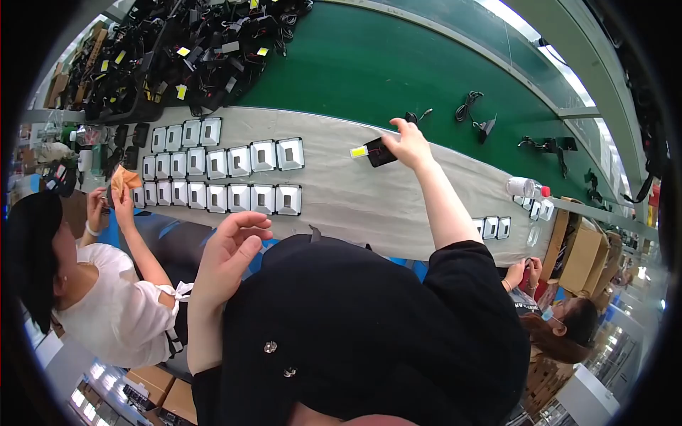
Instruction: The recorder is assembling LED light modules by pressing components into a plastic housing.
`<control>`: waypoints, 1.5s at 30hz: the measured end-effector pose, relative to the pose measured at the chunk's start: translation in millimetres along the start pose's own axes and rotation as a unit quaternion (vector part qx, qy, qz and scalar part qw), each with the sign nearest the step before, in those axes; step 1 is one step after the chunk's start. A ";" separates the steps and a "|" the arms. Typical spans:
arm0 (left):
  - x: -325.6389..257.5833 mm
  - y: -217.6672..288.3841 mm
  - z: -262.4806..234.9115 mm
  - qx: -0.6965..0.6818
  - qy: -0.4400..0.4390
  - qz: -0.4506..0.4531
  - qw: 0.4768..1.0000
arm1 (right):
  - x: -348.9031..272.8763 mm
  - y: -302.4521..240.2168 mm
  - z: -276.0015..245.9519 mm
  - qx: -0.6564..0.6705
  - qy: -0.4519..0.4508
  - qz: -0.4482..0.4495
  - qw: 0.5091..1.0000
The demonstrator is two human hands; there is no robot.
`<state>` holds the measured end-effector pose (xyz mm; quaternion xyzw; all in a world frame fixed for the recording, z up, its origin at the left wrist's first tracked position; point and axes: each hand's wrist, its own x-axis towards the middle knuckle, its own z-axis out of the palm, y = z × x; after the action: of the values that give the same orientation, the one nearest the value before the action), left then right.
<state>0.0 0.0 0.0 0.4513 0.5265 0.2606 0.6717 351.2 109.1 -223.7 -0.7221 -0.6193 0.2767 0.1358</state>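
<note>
My right hand (410,147) reaches out over the far edge of the covered table. Its fingers are bent round the right end of a black lamp housing (380,154); the grip is partly hidden. A yellow LED plate (359,152) sticks out at the housing's left side, and a black cable (411,117) lies just beyond my fingers. My left hand (234,248) hovers near the table's front edge, fingers loosely curled and apart, with nothing in it. Rows of square white lamp reflectors with black rims (263,156) lie left of centre, beyond my left hand.
A green conveyor belt (341,64) runs along the far side, carrying cabled black lamps (486,129). Piled black lamps (213,50) fill the far left. A clear bottle (522,187) lies at right. One person (121,298) works at left holding an orange cloth (124,179), another (561,323) at right.
</note>
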 end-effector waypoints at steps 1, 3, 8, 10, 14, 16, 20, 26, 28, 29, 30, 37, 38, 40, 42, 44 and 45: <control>4.5 -0.2 -3.1 -0.004 -0.003 -0.002 1.000 | -5.9 -12.0 0.5 -0.014 0.005 -0.016 1.000; 2.3 -13.8 34.9 -0.034 -0.007 -0.022 0.999 | -21.9 26.6 -4.4 -0.101 -0.047 -0.041 0.993; 13.8 -5.2 53.4 0.037 -0.030 -0.021 0.999 | -39.2 29.5 -21.4 0.169 0.035 0.003 0.985; 22.2 2.9 59.5 0.054 -0.052 0.000 0.997 | -60.2 1.0 -59.5 0.362 -0.005 -0.001 0.932; 39.3 32.3 94.5 0.064 -0.055 0.035 0.996 | -105.0 -52.0 -115.7 0.552 -0.027 -0.059 0.832; 42.1 36.8 115.3 0.041 -0.084 0.072 0.993 | -125.3 -76.6 -134.4 0.566 0.007 -0.092 0.819; 34.9 39.7 141.7 -0.038 -0.151 0.173 0.973 | -158.8 -115.2 -150.4 0.578 0.068 -0.131 0.803; 14.8 50.5 148.9 -0.059 -0.106 0.158 0.980 | -181.3 -115.1 -184.4 0.305 0.251 -0.334 0.856; 8.0 55.1 153.0 -0.021 -0.106 0.149 0.983 | -175.1 -120.1 -211.2 0.122 0.273 -0.510 0.806; 5.3 54.0 153.4 -0.021 -0.101 0.148 0.984 | -180.5 -131.7 -225.8 0.021 0.249 -0.547 0.799; 4.6 55.9 153.4 -0.027 -0.108 0.141 0.984 | -181.7 -135.9 -232.4 0.020 0.250 -0.545 0.800; -10.9 66.9 150.8 -0.099 -0.096 0.112 0.984 | -179.9 -142.8 -250.9 -0.125 0.156 -0.566 0.800; -11.5 67.4 150.3 -0.098 -0.086 0.111 0.985 | -182.4 -141.6 -250.7 -0.133 0.163 -0.561 0.801; -12.0 71.2 152.0 -0.103 -0.050 0.126 0.985 | -188.2 -141.4 -249.3 -0.143 0.168 -0.565 0.795; -9.2 68.6 148.1 -0.081 -0.023 0.154 0.985 | -198.8 -141.9 -246.6 -0.107 0.164 -0.537 0.820; -11.5 69.4 151.4 -0.038 0.031 0.185 0.981 | -208.2 -147.8 -244.7 -0.096 0.169 -0.552 0.811; -11.0 68.6 153.7 -0.042 0.032 0.187 0.981 | -212.7 -148.4 -242.1 -0.063 0.164 -0.532 0.828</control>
<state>150.1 -28.8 71.5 0.5046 0.4432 0.4174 0.6121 350.1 -32.5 101.7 -0.3227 -0.8923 -0.0002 0.3158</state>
